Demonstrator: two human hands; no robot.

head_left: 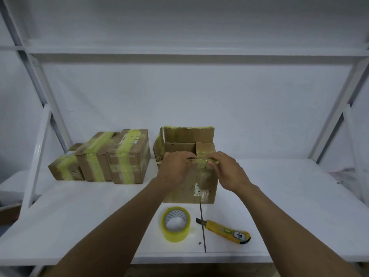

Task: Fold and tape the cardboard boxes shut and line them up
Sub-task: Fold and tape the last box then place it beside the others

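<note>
The open box (191,186) stands on the white shelf (79,216) with its front face toward the person. Both hands are at the box's front top edge. The left hand (175,166) and the right hand (225,168) each curl their fingers over the near flap (199,161) and grip it, with a short stretch of taped flap showing between them. The box's far flap (188,134) stands upright and its left flap (158,145) leans outward; both have yellowish tape along their edges. Left of the box, three taped boxes (95,156) sit in a row, touching one another. In front of the box the tape roll (175,235) lies flat. Also in front, nearer the box's right corner, lies a yellow knife (225,229), its blade end toward the box.
</note>
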